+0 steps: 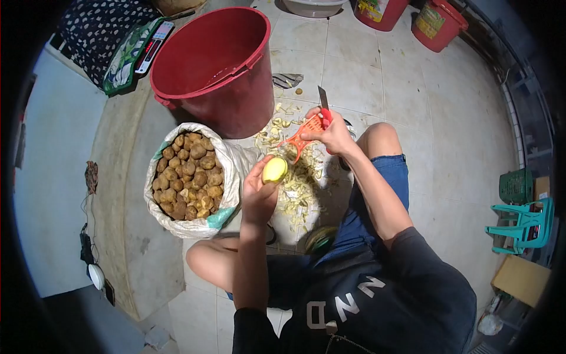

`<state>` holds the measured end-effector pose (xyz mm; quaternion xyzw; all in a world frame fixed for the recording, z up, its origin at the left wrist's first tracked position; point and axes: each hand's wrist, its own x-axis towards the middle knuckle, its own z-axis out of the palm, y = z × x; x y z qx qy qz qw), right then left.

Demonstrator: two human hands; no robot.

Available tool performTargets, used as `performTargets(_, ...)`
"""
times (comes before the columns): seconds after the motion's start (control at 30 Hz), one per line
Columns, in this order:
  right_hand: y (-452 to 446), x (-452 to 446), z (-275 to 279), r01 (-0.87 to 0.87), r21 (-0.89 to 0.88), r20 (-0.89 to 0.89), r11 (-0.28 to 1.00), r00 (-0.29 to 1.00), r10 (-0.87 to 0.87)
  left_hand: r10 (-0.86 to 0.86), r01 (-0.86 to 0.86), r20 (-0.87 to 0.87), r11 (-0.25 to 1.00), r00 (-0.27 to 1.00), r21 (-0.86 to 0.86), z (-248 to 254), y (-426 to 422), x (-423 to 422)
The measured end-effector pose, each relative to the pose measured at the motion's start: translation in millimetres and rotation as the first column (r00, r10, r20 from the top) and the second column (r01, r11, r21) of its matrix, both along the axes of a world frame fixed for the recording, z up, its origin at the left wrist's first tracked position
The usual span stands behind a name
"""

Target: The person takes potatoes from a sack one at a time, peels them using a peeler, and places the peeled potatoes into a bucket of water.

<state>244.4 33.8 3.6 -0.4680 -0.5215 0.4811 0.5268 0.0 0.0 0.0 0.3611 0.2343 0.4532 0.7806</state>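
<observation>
Upper L: digital scale [143, 64] w/ red display [158, 47], next to dk white-spotted fabric [94, 35]. Top edge: white basin [314, 7], partly cut off. R of it: red bucket [396, 15], then 2nd red bucket [444, 40], both w/ labels. Far R: teal plastic stool [523, 228], dk green basket [515, 186] just above, tan box [522, 279] below. Lower L: white round obj [95, 275], can't ID.

Strong wide-angle distortion: straight edges at the right bow inward, corners fall off to black. Light comes from outside the frame; the pale floor [436, 135] reads bright near the top centre, dimmer toward the periphery. Soft dark shadow across the peelings [298, 203]. Peeled potato [275, 170] very bright, surface detail faint. Shirt [389, 304] underexposed. Small glints inside the red tub [247, 109]. Centre fairly sharp; right edge soft.
</observation>
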Motion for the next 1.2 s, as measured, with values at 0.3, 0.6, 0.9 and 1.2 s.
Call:
performTargets(0.3, 6, 4, 6, 0.145, -0.154, -0.033, 0.977, 0.988, -0.151, 0.004, -0.002, 0.109, 1.000, 0.994, -0.018, 1, 6, 2)
performTargets(0.6, -1, -6, 18, 0.089, -0.064, 0.005, 0.994, 0.996, -0.089, 0.039, 0.008, 0.319, 0.989, 0.947, -0.145, -6, -2, 6)
performTargets(0.9, -14, -15, 44, -0.082, -0.026, -0.062, 0.996, 0.995, 0.080, 0.021, -0.021, 0.004, 1.000, 1.000, -0.015, 1, 0, 6)
performTargets(1.2, -13, -14, 46, -0.050, -0.039, -0.044, 0.998, 0.998, 0.049, 0.035, -0.019, 0.195, 0.996, 0.980, -0.085, 4, -1, 9)
